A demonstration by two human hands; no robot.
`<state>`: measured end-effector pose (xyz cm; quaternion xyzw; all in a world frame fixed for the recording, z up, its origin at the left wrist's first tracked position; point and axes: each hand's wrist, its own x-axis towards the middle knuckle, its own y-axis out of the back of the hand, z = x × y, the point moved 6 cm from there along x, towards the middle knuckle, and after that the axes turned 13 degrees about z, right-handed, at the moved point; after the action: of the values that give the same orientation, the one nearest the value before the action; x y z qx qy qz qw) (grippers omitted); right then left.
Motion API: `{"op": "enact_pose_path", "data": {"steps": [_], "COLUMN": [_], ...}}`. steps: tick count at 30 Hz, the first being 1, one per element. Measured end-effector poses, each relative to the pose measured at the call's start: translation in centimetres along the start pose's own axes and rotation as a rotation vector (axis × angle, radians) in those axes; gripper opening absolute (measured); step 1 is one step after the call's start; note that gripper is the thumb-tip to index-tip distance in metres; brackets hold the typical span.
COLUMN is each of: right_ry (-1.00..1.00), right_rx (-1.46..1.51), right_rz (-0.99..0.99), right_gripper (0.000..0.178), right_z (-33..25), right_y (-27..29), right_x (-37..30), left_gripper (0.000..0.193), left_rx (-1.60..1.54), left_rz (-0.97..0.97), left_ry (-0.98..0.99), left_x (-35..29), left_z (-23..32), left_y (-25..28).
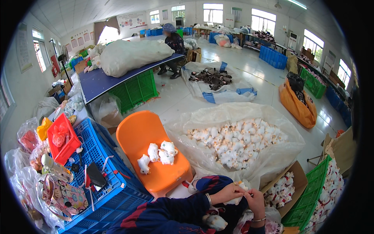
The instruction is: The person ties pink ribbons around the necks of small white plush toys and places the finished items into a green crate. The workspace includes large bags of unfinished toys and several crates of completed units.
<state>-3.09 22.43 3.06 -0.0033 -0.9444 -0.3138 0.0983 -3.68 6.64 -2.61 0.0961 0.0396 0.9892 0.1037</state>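
My left hand (pixel 230 193) and my right hand (pixel 256 201) meet over my lap with fingertips pinched close together. A small white plush toy (pixel 235 201) shows under and around the left fingers, which grip it. Whatever the right fingers pinch is too small to make out. Another white plush toy (pixel 215 222) lies lower on my lap, near my left forearm. On the orange chair (pixel 136 128) ahead to the left sit several white plush toys (pixel 166 157). A big heap of similar toys (pixel 241 142) fills an open clear plastic sack (pixel 272 117) in front of me.
At left, a blue crate (pixel 128 195) bears a phone (pixel 96 174), a patterned bag (pixel 66 197) and a red basket (pixel 62 138). At right stand a cardboard box (pixel 298 183) and a green crate (pixel 311 199) with toys. Farther off, a person (pixel 175 43) sits by a blue table (pixel 93 84).
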Motion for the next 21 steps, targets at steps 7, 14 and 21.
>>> {"op": "enact_pose_path", "data": {"steps": [7, 14, 21], "right_ry": [-0.063, -0.04, -0.071], "right_rx": [0.068, 0.074, 0.048], "right_rz": [-0.002, -0.001, -0.084], "right_gripper": [0.014, 0.012, 0.017], "right_z": [-0.5, -0.3, 0.6], "right_y": [0.0, -0.2, -0.3], "right_x": [-0.2, -0.3, -0.6], "left_gripper": [0.021, 0.019, 0.018], "left_rx": [-0.007, -0.05, 0.024], "left_rz": [-0.012, 0.064, 0.09], "left_ry": [0.024, -0.051, -0.022], "left_x": [0.0, -0.2, -0.7], "left_z": [0.0, 0.8, 1.3], "left_y": [-0.2, 0.1, 0.3]}}
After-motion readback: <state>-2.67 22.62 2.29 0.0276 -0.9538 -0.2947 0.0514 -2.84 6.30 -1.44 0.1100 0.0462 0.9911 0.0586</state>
